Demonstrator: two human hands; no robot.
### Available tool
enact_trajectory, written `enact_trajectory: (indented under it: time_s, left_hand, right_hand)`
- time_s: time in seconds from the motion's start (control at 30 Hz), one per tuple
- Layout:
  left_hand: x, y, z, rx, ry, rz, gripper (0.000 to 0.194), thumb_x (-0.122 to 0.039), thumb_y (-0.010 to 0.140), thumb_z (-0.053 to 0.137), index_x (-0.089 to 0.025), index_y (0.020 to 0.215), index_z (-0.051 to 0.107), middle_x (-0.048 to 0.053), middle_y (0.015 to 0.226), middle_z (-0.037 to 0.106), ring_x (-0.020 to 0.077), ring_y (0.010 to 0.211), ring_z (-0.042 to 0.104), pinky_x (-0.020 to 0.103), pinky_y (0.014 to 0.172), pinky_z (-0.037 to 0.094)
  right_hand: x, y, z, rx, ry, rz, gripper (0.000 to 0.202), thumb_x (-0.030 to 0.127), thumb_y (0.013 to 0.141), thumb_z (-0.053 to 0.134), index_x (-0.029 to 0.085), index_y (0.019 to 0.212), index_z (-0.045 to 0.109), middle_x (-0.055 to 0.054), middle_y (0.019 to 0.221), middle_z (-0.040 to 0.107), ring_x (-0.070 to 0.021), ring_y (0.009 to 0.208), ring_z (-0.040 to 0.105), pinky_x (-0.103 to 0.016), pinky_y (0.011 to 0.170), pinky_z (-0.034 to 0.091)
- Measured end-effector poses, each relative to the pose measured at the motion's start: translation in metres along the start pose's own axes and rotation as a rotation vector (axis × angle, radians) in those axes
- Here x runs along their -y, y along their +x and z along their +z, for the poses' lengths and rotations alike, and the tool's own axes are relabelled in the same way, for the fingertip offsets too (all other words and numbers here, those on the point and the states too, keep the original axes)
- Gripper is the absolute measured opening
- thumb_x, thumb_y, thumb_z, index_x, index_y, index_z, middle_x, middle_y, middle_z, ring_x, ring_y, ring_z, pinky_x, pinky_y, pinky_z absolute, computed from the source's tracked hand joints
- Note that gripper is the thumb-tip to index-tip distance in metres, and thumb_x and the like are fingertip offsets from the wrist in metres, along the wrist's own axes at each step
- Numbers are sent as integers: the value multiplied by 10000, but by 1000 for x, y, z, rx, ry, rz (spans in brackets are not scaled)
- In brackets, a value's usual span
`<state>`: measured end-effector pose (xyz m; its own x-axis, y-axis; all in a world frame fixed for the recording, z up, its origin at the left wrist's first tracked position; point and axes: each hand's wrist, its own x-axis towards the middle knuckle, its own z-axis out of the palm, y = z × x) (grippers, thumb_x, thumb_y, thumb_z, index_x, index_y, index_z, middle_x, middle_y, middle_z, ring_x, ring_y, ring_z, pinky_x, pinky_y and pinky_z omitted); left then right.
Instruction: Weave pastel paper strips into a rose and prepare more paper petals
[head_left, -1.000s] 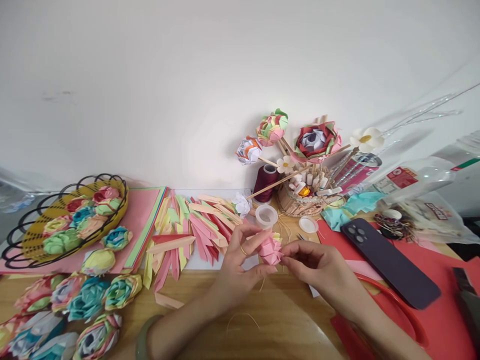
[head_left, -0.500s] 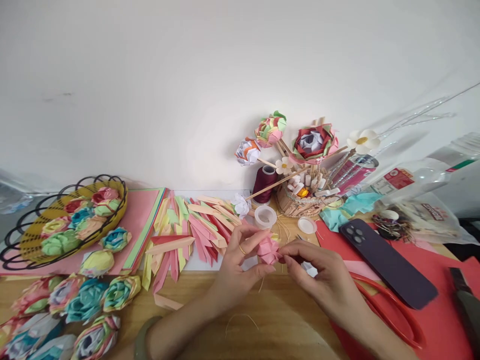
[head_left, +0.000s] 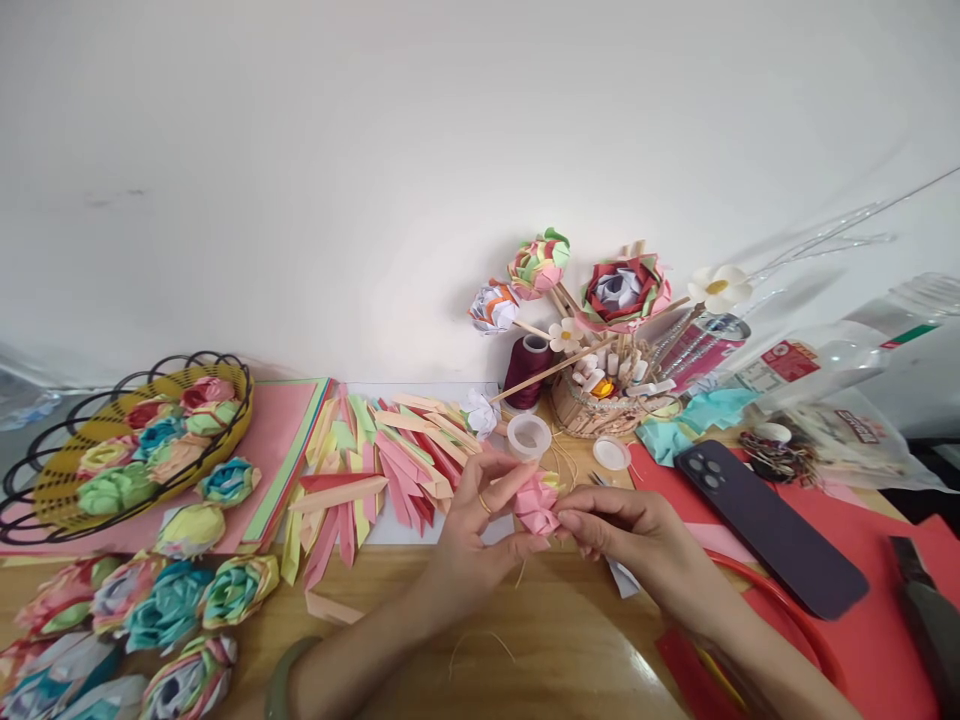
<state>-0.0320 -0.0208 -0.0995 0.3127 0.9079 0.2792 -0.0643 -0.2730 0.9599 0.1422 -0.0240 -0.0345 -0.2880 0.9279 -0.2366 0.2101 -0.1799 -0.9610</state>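
Observation:
A small pink folded-paper flower (head_left: pixel 535 503) is held up between my two hands above the wooden table. My left hand (head_left: pixel 480 515), with a ring on one finger, grips it from the left between thumb and fingers. From the right, my right hand (head_left: pixel 611 520) pinches the flower's near right edge with thumb and forefinger. A thin pale thread hangs below the flower. Just behind the hands stands a small round plastic tub (head_left: pixel 529 438), with its lid (head_left: pixel 611 453) lying to the right. Under my right hand a bit of white paper (head_left: pixel 624 580) shows partly.
Folded paper strips (head_left: pixel 397 450) lie in a heap at centre left. A yellow basket (head_left: pixel 56 490) of paper flowers stands far left, with more flowers in front. At right are a phone (head_left: pixel 772 530), red paper (head_left: pixel 892 590) and red-handled scissors (head_left: pixel 814 640). Flowers on sticks rise behind.
My right hand has moved slightly left, its fingertips now against the flower's edge. My left hand keeps its hold. The whole view has shifted a little.

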Motion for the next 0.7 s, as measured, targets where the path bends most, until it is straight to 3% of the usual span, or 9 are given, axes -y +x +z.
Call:
enact_trajectory:
  time_s: [0.37, 0.7]
  left_hand:
    - [-1, 0, 0, 0, 22, 15, 541, -256, 746, 636, -379, 1244, 465, 55, 1149, 356, 226, 1120, 402, 447, 977, 384]
    - [-2, 0, 1, -6, 19, 60, 531, -300, 733, 646, -370, 1233, 483, 62, 1134, 372, 230, 1101, 413, 430, 946, 415]
  right_hand:
    - [-1, 1, 4, -43, 18, 64, 263, 433, 720, 639, 184, 778, 703, 26, 611, 545, -70, 500, 382, -190, 427, 290]
    - [-7, 4, 2, -8, 192, 161, 299, 445, 597, 735, 161, 680, 691, -4, 620, 584, -77, 505, 412, -210, 477, 354]
